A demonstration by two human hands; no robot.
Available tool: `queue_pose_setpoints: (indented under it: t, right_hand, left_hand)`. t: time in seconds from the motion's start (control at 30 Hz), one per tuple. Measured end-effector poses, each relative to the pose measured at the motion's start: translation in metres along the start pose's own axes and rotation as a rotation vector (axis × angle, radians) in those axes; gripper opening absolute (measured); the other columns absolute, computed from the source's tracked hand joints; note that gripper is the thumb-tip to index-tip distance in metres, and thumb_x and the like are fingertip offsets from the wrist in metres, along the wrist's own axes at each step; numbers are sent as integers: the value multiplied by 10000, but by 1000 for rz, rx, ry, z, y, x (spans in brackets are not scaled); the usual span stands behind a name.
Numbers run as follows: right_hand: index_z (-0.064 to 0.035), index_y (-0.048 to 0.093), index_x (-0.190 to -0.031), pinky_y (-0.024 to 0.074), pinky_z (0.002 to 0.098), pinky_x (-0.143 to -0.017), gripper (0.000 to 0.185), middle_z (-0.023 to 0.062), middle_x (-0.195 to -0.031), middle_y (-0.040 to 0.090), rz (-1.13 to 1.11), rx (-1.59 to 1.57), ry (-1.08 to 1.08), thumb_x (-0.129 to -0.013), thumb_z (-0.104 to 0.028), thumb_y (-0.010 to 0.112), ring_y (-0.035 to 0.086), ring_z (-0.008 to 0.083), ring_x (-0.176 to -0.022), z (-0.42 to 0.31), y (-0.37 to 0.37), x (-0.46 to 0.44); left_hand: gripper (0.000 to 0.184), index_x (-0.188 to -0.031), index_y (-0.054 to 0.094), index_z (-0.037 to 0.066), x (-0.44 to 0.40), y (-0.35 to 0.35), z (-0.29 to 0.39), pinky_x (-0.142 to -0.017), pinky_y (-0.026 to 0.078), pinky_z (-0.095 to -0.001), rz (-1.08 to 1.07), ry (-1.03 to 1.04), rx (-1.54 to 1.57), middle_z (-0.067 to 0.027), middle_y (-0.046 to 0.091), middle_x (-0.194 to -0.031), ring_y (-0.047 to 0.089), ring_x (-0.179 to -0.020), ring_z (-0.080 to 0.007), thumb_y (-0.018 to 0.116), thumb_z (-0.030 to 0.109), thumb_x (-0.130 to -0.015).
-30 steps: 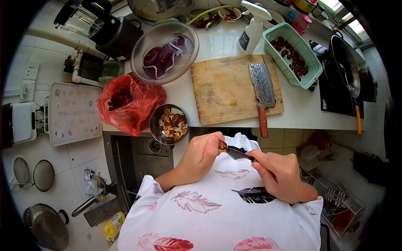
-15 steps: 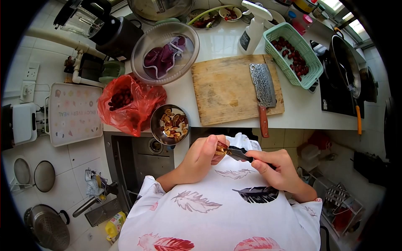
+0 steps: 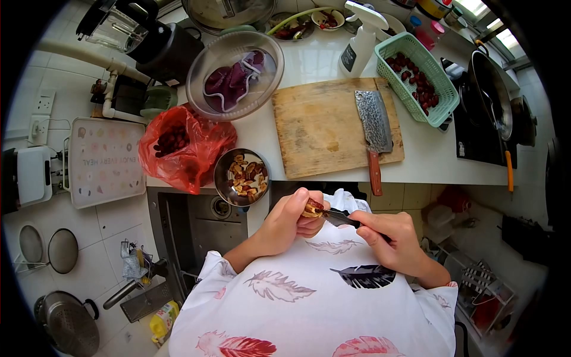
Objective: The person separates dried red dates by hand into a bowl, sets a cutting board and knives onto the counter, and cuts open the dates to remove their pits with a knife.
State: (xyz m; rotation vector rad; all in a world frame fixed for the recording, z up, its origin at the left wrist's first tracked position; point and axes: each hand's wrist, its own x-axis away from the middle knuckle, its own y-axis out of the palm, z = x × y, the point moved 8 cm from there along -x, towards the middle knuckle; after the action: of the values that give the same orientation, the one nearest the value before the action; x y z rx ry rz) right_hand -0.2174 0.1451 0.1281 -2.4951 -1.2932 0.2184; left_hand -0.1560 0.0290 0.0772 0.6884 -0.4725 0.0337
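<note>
My left hand (image 3: pixel 286 223) pinches a small red date (image 3: pixel 313 208) with pale flesh showing, just below the counter edge. The fingers of my right hand (image 3: pixel 395 241) are wrapped round the black handle of a small knife (image 3: pixel 339 218), whose blade touches the date. A metal bowl (image 3: pixel 266 193) holding cut date pieces stands beyond my left hand, at the counter edge. Left of it lies an open red plastic bag (image 3: pixel 208 143) with whole dates inside. More dates lie in a green basket (image 3: pixel 441 110) at the upper right.
A wooden cutting board (image 3: pixel 315 131) bears a cleaver (image 3: pixel 373 122) with its handle over the counter edge. Behind are a plastic bowl with a purple cloth (image 3: pixel 229 83) and a spray bottle (image 3: pixel 358 47). The sink (image 3: pixel 214 229) is at left, the stove with a wok (image 3: pixel 491 89) at right.
The date has turned slightly in my left fingers, and the knife blade has shifted a little against it. My right hand has lowered slightly and tilted. The things on the counter have stayed put.
</note>
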Motion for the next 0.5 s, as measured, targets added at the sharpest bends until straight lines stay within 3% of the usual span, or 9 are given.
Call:
queue_pose_setpoints:
  t: [0.17,0.23,0.3,0.37,0.43,0.5]
  right_hand:
    - [7,619,-967,377,261,-432,187,104,-588,544,22,-13,5,-785,-28,596,483,154,-444,-2,1,-1]
    - [11,596,-875,374,261,-439,132,92,-567,523,-32,-56,230,-793,-90,618,474,152,-446,5,4,-1]
    - [10,570,-829,365,255,-439,148,75,-556,507,-65,-9,266,-792,-121,627,457,135,-447,6,1,2]
    - [10,545,-783,356,249,-440,186,58,-545,490,-94,41,303,-790,-152,636,440,117,-448,12,0,2]
    - [8,522,-747,336,233,-437,224,30,-540,473,-94,-134,432,-777,-176,645,406,84,-459,30,4,3]
    - [2,465,-676,287,229,-422,243,8,-512,416,-51,-74,388,-798,-145,614,346,49,-473,33,1,1]
  left_hand:
    - [438,-600,302,79,-2,-4,-5,-434,185,-218,-6,-13,86,-8,308,-573,220,-483,-65,274,363,-932]
    - [420,-825,497,8,-6,-15,9,-462,215,-219,99,184,-168,32,329,-562,254,-496,-61,276,343,-952]
    - [419,-764,496,2,-6,-19,15,-463,218,-225,164,258,-261,29,357,-556,269,-497,-61,292,317,-951]
    - [437,-598,358,50,-5,-15,19,-451,204,-225,226,301,-383,-6,331,-568,259,-493,-68,288,304,-946]
    - [426,-618,371,40,-7,-14,21,-443,202,-222,195,335,-396,0,326,-575,254,-486,-62,299,299,-949]
    - [408,-716,462,13,-10,-28,14,-453,217,-219,293,258,-285,42,346,-557,263,-493,-45,299,299,-957]
